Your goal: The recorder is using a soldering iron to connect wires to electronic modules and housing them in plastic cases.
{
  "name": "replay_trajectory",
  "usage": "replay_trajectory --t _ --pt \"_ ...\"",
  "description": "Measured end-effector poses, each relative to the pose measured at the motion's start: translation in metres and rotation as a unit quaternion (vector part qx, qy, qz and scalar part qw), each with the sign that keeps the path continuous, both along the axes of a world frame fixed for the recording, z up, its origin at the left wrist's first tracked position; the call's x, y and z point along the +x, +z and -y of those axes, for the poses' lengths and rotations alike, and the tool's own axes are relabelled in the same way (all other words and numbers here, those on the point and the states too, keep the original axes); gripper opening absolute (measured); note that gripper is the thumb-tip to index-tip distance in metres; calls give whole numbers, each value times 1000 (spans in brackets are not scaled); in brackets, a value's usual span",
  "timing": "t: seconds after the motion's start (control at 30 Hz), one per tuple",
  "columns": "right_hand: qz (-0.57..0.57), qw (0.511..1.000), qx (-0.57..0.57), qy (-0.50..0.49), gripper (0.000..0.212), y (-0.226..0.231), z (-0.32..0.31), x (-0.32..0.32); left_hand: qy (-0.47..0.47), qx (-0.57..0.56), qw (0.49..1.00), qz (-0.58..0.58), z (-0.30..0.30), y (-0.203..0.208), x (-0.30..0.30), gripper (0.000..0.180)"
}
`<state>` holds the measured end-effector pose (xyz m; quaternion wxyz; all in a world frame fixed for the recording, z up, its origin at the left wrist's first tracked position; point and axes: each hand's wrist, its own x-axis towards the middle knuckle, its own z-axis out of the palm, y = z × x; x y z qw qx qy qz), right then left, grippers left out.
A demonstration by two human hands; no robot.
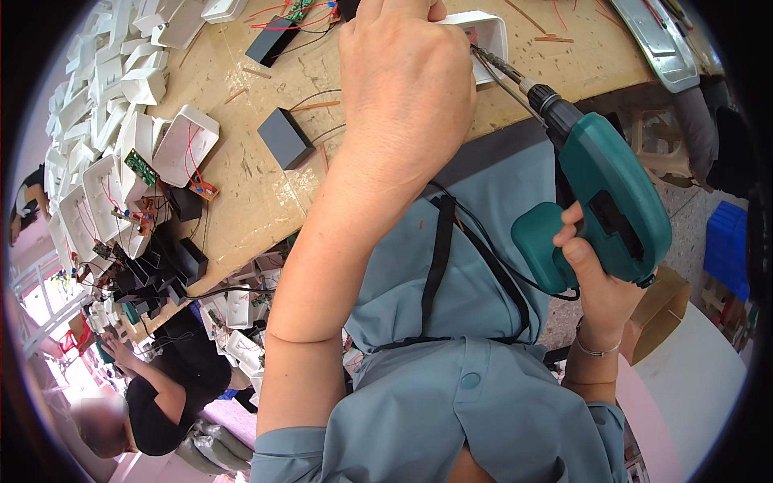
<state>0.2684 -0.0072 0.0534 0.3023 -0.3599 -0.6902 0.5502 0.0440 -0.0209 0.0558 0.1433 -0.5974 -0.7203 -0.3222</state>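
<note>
My right hand (605, 278) grips the handle of a green soldering gun (616, 173), whose cord trails from the base of its handle. The gun's metal tip and thin feed tube reach up and left into a white plastic case (493, 32) on the workbench. Lying over the left side of that case, my left hand (407, 88) has its back turned up and its fingers curled. Most of its fingertips are hidden, as is whatever they hold. A bit of red wire shows inside the case, near the gun's tip.
On the wooden workbench (241, 153) lie a black box (286, 138) with leads and another black box (272, 40). White cases (97, 105) pile up at the left, beside circuit boards (142, 169). A metal tray (660, 44) sits at upper right. A co-worker (165, 386) is at lower left.
</note>
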Motion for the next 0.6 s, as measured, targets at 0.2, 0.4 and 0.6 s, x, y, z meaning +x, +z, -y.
replay_trajectory --t 0.2,0.4,0.6 --pt "-28 999 23 34 41 0 -3 -4 0 3 1000 -5 -2 -1 1 6" --pt "-32 999 25 32 46 -4 -2 -1 0 7 1000 7 -2 -2 0 5" --pt "-28 998 34 39 52 -3 -1 0 -80 225 969 -70 -11 -31 -17 5"
